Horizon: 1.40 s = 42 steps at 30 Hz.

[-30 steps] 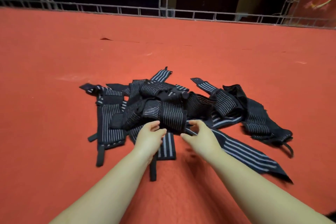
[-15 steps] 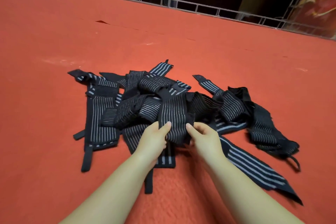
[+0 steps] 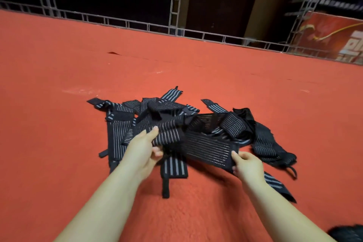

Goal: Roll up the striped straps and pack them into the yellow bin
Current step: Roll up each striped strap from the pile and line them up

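Observation:
A heap of black straps with grey stripes lies on the red carpet. One strap is stretched taut between my hands, lifted a little above the heap. My left hand grips its left, bunched end with thumb on top. My right hand pinches its right edge. No yellow bin is in view.
The red carpet spreads wide on all sides of the heap. A metal truss rail borders its far edge, with dark shelving and a door behind. A dark object sits at the bottom right corner.
Both hands took hold of one strap at the heap's front. My right hand then pulled its end out to the right, stretching the strap open.

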Tool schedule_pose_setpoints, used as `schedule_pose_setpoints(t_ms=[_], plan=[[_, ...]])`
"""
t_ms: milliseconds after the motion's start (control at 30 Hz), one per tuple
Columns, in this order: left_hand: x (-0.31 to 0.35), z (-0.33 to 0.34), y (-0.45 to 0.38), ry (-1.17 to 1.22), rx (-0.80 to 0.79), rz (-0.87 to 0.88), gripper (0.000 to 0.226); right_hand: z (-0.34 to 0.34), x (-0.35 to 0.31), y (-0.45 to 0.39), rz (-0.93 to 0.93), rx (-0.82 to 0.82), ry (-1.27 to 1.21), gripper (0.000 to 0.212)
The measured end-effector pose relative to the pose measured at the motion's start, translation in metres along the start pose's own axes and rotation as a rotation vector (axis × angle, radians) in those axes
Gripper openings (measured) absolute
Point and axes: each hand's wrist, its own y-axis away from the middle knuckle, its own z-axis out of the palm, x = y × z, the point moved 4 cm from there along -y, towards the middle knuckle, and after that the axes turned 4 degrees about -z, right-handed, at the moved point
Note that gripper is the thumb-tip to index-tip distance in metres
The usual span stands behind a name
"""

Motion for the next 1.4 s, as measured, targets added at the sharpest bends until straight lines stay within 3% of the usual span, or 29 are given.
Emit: schedule_pose_setpoints(t_ms=[33,100,167,233,333,433,533,667,733,833,900,1067,1233,1300,1400], plan=[[0.001,0.001,0.008,-0.033,-0.041,-0.017,0.008,-0.002,-0.001,0.007,0.03,-0.017,-0.01,0.007],[-0.009,0.008,0.022,-0.104,-0.115,-0.072,0.017,0.002,-0.01,0.018,-0.028,-0.009,0.035,0.035],[-0.019,0.015,0.037,-0.175,-0.177,-0.08,0.022,0.015,-0.029,0.037,-0.06,-0.113,0.015,0.033],[-0.025,0.02,0.05,-0.272,-0.266,-0.066,0.022,0.034,-0.049,0.061,0.112,-0.37,-0.216,0.035],[-0.03,0.019,0.063,-0.473,-0.378,-0.029,0.019,0.042,-0.074,0.081,0.303,-0.508,-0.531,0.037],[-0.03,0.006,0.07,-0.698,-0.439,-0.007,0.02,0.033,-0.092,0.086,0.297,-0.513,-0.527,0.018],[-0.03,-0.005,0.075,-0.908,-0.453,-0.025,0.017,0.026,-0.103,0.089,0.279,-0.535,-0.562,0.015],[-0.032,0.0,0.076,-0.879,-0.521,-0.074,0.014,0.019,-0.111,0.094,0.145,-0.485,-0.547,0.011],[-0.027,0.007,0.071,-0.754,-0.46,-0.082,0.023,0.014,-0.113,0.097,0.077,-0.46,-0.526,0.012],[-0.028,0.021,0.058,-0.462,-0.357,-0.306,0.053,0.006,-0.108,0.1,-0.009,-0.454,-0.428,0.013],[-0.033,0.03,0.044,-0.403,-0.274,-0.357,0.064,0.0,-0.102,0.103,-0.048,-0.471,-0.35,0.015],[-0.06,0.059,0.018,-0.361,-0.14,-0.347,0.023,-0.024,-0.091,0.105,-0.071,-0.473,-0.233,0.02],[-0.073,0.057,0.003,-0.125,0.042,-0.254,0.029,-0.06,-0.088,0.094,0.026,-0.34,-0.377,0.017],[-0.075,0.038,-0.007,-0.128,0.128,-0.212,0.029,-0.082,-0.09,0.084,0.058,-0.24,-0.485,0.013],[-0.084,0.014,-0.017,-0.215,0.216,-0.251,0.012,-0.106,-0.092,0.072,0.032,-0.174,-0.512,0.017]])
